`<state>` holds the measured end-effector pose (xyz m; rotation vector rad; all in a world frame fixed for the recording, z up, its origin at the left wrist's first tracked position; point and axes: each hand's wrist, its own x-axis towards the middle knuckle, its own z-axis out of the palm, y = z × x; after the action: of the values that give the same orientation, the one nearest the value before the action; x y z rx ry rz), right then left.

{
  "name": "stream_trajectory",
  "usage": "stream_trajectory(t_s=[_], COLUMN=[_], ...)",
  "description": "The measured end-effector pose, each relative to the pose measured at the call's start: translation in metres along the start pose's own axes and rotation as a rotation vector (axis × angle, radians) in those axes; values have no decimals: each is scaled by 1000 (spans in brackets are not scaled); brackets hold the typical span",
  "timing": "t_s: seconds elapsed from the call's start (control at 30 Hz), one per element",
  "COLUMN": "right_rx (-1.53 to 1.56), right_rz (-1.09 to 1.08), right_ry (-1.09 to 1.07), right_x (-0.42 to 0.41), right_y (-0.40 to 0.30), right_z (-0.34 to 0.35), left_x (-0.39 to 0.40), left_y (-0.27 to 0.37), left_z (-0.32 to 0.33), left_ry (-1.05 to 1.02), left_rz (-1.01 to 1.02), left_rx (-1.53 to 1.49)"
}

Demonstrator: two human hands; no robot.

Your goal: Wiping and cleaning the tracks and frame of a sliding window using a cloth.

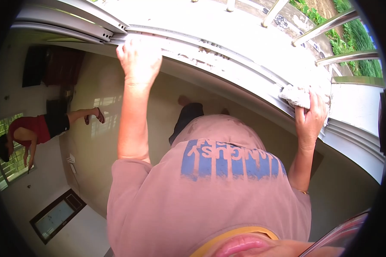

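Note:
My left hand [140,61] rests on the inner edge of the window sill, close to the corner of the sliding window frame [111,33]; bright light washes out its fingers, and no object shows in it. Over at the right end of the sill, my right hand [312,112] grips a white cloth [296,96] that lies against the window track. Dark dirt and debris [210,49] are scattered along the track [244,66] between my two hands.
Metal railing bars [325,27] stand outside the sill, with a ledge and plants beyond. Below the sill is a tiled floor [109,128]. Another person in a red top [35,128] stands across the room near a barred window. A dark-framed door [58,215] is at lower left.

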<state>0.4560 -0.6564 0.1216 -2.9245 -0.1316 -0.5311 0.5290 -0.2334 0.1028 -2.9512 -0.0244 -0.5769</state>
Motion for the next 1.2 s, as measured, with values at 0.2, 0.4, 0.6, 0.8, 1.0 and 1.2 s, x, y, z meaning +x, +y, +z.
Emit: stream_trajectory(t_s=[0.2, 0.4, 0.6, 0.8, 1.0, 1.2], right_rx=[-10, 3, -8, -12, 2, 16], right_rz=[14, 29, 17, 35, 2, 5], right_ry=[-6, -19, -4, -1, -6, -2], right_x=[0, -5, -2, -3, -1, -1], right_y=[5, 10, 6, 3, 6, 4], right_z=[1, 1, 1, -1, 1, -1], left_x=[-18, 11, 17, -5, -9, 5], left_y=[60, 3, -17, 24, 51, -21], left_z=[-31, -27, -3, -18, -53, -37], left_ry=[-30, -94, -223, -36, -60, 15], left_rz=[151, -103, -153, 121, 187, -130], left_rx=[-274, -262, -80, -196, -452, -127])
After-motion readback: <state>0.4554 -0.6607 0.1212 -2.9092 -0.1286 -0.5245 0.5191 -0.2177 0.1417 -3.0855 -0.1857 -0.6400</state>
